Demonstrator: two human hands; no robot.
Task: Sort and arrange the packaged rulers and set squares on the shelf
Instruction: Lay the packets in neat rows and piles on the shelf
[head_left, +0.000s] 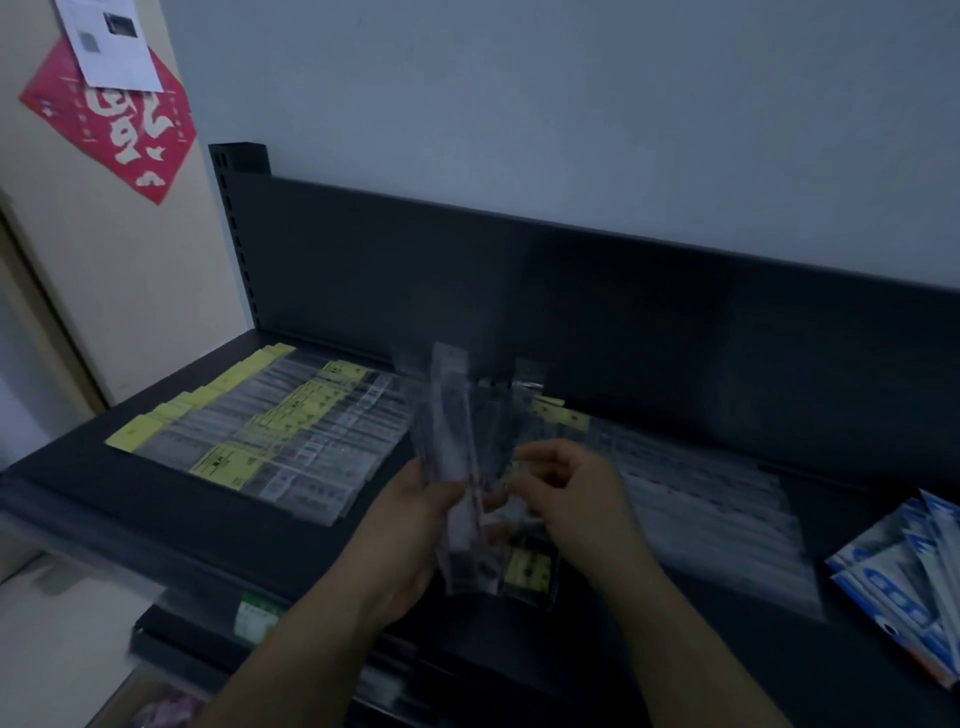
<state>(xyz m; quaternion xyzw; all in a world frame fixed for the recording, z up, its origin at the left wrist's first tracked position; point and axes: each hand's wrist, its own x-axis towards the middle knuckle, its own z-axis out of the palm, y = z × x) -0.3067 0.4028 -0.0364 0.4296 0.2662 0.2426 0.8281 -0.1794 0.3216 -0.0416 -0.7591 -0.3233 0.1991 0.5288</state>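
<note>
Over a dark metal shelf (171, 499), in dim light, we hold a fanned bundle of packaged rulers (457, 441) upright between both hands. Our left hand (410, 530) wraps the bundle's lower part, its grip clamped round the clear sleeves. Our right hand (571, 493) has curled fingertips at the bundle's right edge; blur keeps us from telling whether that grip pinches a sleeve or only touches it. On the shelf to the left lies an overlapping row of rulers with yellow tags (260, 441). To the right lie more clear packets (701, 509), and at the far right edge a stack of blue-and-white packs (898, 582). We judge the sleeves light, stiff along the ruler inside, and slick, so stacked ones will slide over each other readily. Taking one by its long edges near the middle, or pinching its tagged end, should separate it cleanly. A loose hold low down risks the fan spilling.
</note>
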